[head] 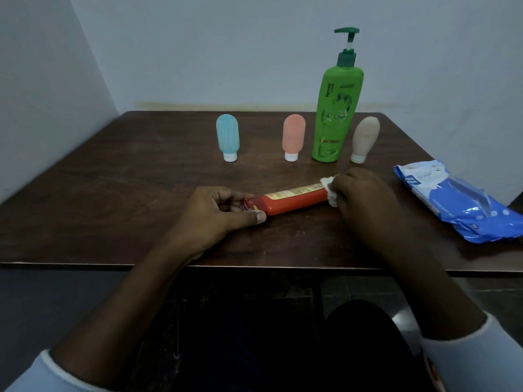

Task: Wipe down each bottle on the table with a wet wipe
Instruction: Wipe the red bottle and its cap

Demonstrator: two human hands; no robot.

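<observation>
Over the near edge of the bench we get the wearer, and it's all sleeves and bare forearms. The left sleeve shows well below the bench edge and off to its left: pale bluish-white fabric, ending in a thicker, rounded cuff with a lighter rim. The right sleeve matches it, well below the edge and to its right, same pale cloth, same banded cuff. From the cuffs on, both forearms are uncovered right up past the bench edge to the left hand and the right hand. Just beside the right cuff, a small reddish patch, too blurred to read. Below the edge, between the forearms, dark trousers, nearly black.
</observation>
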